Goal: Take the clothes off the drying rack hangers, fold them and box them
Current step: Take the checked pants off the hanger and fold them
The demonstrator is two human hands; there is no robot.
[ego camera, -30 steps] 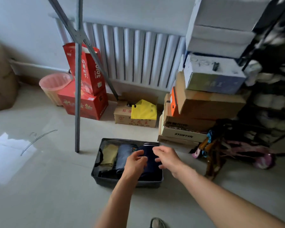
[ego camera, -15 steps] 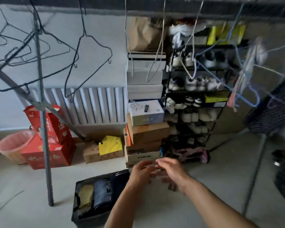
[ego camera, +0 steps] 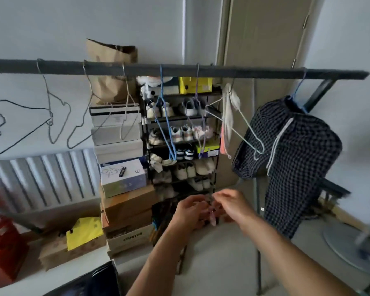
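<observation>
1. The checked garment [ego camera: 295, 159] hangs from a blue hanger [ego camera: 297, 92] at the right end of the drying rack's rail [ego camera: 179, 70].
2. The dark storage box [ego camera: 90, 283], at the bottom edge on the floor, holds dark folded cloth.
3. Left hand [ego camera: 190, 212] and right hand [ego camera: 233, 206] are raised close together, fingers loosely curled; blur hides whether either grip holds anything.

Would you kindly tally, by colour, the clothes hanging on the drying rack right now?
Dark checked garment: 1
Pale whitish garment: 1
Total: 2
</observation>
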